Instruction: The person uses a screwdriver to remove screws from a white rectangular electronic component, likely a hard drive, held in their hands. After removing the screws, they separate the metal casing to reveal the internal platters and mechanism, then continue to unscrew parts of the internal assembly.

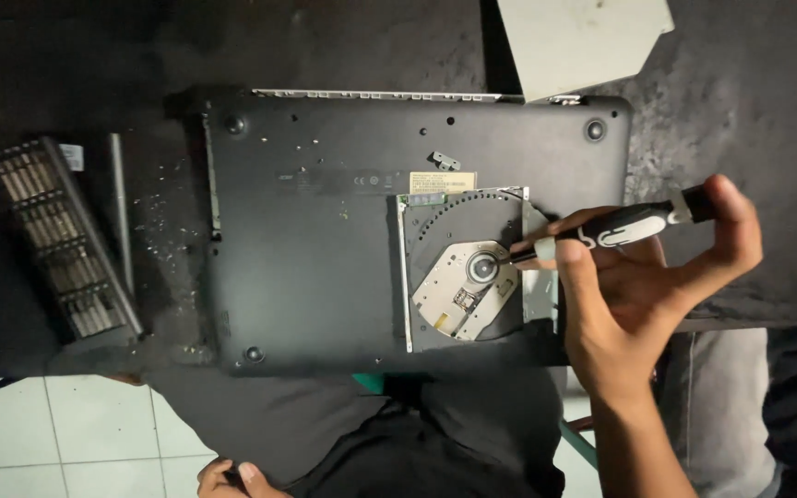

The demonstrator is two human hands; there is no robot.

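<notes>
A black laptop (325, 258) lies upside down on a dark table. An open optical disc drive (468, 272), with its silver spindle hub exposed, rests on the laptop's right half. My right hand (638, 304) grips a black and white screwdriver (624, 226), whose tip touches the drive beside the spindle hub. My left hand (231, 480) is low at the bottom edge, by my lap and away from the laptop. It is mostly cut off, and I see nothing in it.
A black slotted part (57, 235) and a thin metal rod (122, 212) lie left of the laptop. A small metal bracket (446, 161) sits on the laptop base. A pale flat sheet (583, 41) overlaps the top edge. White floor tiles (66, 433) show below.
</notes>
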